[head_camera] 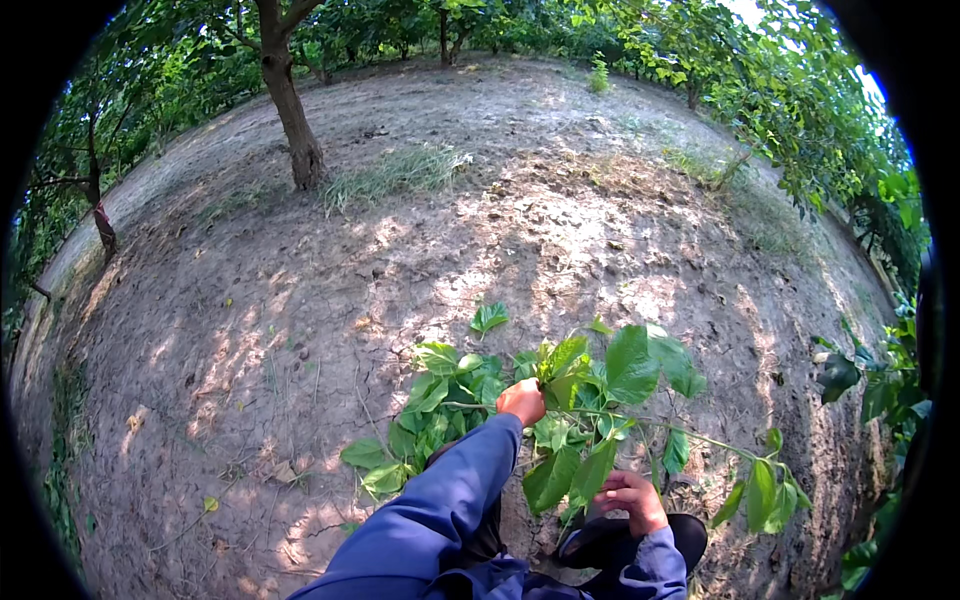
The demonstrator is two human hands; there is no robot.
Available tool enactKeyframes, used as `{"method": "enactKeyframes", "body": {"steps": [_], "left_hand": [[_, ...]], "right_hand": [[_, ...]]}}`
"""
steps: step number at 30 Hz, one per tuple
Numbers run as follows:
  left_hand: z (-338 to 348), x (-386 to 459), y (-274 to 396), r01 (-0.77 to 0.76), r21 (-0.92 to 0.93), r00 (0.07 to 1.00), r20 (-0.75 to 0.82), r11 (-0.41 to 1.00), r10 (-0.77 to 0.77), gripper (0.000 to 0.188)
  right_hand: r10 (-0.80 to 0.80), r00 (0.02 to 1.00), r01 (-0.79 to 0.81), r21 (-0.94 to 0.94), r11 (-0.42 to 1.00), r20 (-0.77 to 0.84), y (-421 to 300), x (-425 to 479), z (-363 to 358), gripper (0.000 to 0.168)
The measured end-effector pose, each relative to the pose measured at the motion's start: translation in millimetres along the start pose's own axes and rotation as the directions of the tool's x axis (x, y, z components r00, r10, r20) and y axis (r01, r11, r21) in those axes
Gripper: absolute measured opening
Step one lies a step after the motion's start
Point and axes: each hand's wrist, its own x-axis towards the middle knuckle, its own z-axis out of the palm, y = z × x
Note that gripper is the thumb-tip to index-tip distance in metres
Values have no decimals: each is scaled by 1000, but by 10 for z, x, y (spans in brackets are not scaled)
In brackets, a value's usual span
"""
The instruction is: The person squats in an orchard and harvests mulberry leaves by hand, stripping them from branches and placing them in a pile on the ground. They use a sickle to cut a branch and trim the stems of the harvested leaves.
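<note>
My left hand (523,402) is closed around a leafy green branch (675,427), with a bunch of broad toothed leaves rising just beyond the fist. From there the thin stem runs out to the right and ends in drooping leaves (763,495). My right hand (634,501) is lower and nearer my body, its fingers bent beside a large hanging leaf (592,472). Leaves hide part of it, so whether it grips anything is unclear. Under and left of my left hand, more leafy cuttings (431,405) are heaped on the ground.
Dry, cracked soil (300,300) surrounds me. A single leaf (490,317) lies beyond the heap. Farther off stand a tree trunk (292,112) with a grass tuft (405,174) at its base, and a thinner trunk (97,195). Foliage (885,375) hangs at the right edge.
</note>
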Motion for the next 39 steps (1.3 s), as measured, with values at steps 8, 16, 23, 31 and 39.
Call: {"method": "enactKeyframes", "body": {"steps": [8, 16, 23, 31, 39], "left_hand": [[26, 214, -22, 246, -91, 968, 72, 965, -240, 36], [444, 437, -438, 111, -297, 983, 176, 948, -60, 31], [397, 147, 289, 18, -96, 937, 349, 995, 17, 25], [897, 229, 911, 104, -166, 795, 606, 981, 18, 22], [1277, 159, 1110, -52, -219, 702, 686, 974, 191, 30]], "right_hand": [[-133, 981, 120, -96, 988, -144, -506, -10, -679, 49], [-198, 976, 164, -291, 943, -93, -514, 646, -1148, 57], [-270, 947, 265, -51, 963, -173, -600, 803, -1186, 61], [-295, 940, 321, 153, 935, -171, -594, 701, -1477, 38], [-164, 953, 191, 83, 978, -255, -336, 568, -1768, 30]]}}
